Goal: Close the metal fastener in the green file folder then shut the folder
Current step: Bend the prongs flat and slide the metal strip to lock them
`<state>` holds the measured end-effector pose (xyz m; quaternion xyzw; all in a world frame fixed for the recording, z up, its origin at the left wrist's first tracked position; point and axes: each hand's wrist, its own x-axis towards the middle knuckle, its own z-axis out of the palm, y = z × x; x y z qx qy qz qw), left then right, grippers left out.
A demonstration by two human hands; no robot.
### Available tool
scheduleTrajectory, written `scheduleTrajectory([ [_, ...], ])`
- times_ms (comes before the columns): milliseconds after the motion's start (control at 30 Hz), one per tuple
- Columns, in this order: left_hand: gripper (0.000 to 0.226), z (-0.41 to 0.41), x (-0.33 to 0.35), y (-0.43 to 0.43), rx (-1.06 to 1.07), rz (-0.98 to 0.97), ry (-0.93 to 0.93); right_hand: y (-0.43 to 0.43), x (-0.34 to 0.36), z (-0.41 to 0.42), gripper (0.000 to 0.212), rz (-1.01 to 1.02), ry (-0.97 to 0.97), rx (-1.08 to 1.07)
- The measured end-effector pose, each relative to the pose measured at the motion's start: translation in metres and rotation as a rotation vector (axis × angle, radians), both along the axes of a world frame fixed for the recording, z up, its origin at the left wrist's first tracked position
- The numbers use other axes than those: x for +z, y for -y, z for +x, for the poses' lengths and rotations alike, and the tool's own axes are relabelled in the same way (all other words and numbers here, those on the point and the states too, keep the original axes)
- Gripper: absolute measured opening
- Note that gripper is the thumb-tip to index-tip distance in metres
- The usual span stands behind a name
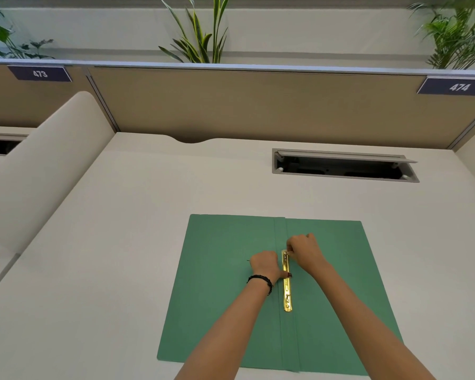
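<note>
A green file folder (217, 297) lies open and flat on the desk. A gold metal fastener (286, 294) runs along its spine fold. My left hand (265, 266) rests on the left flap, its thumb pressing the middle of the fastener bar. My right hand (305, 250) pinches the far end of the fastener with its fingertips. The prong under those fingers is hidden.
The cream desk (121, 270) has an open cable hatch (343, 167) at the back right. A beige partition (258, 105) stands behind, a curved divider (47, 165) to the left. Plants rise beyond the partition.
</note>
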<state>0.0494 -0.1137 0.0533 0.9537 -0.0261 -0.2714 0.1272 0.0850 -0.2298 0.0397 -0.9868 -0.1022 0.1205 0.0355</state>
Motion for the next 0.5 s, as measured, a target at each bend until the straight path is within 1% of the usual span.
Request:
scheduleTrajectory([
  [300,0.056,-0.0006,0.001,0.0007,-0.004,0.007,-0.005,0.0054,0.0013,0.0019,0.013,-0.028,0.009,-0.001],
  [433,0.057,-0.0005,0.0015,0.0,-0.004,0.014,-0.004,0.0049,0.0009,0.0039,0.016,-0.036,0.009,0.051],
  [500,0.057,0.0,0.0008,0.0002,-0.005,0.016,-0.004,0.0074,0.0005,0.0053,0.014,-0.025,0.007,0.081],
])
